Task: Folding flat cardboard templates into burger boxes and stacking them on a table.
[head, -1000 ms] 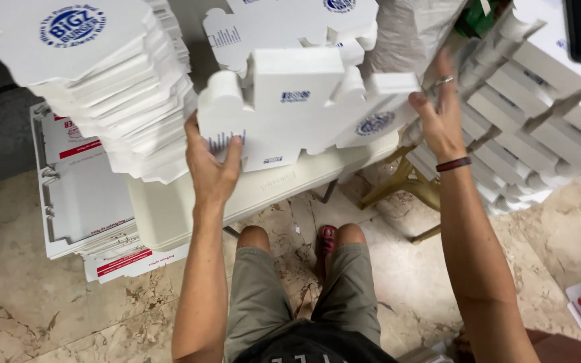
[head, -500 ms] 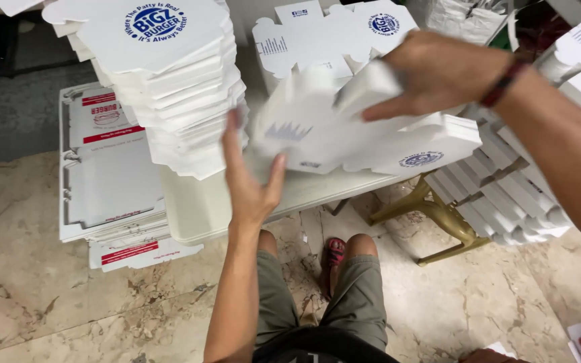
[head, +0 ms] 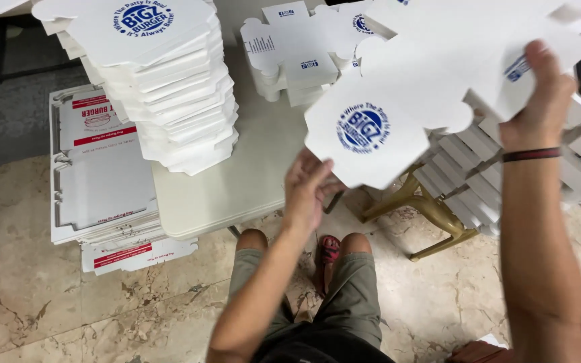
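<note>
The flat white die-cut box blank (head: 432, 101) hangs in the air over the worktop (head: 237, 181) edge, pinched at its far flap by the right hand (head: 539, 101); the left hand (head: 311, 188) sits just under its round panel with fingers loose, seemingly grasping nothing. Held by one flap only, the blank could sag, crease, or swing into the leaning tall stack of blanks (head: 163, 81) and topple it.

White box blank (head: 398, 114) with a round blue emblem; red-striped white flat sheets (head: 102, 175); beige marbled floor (head: 68, 316)
</note>
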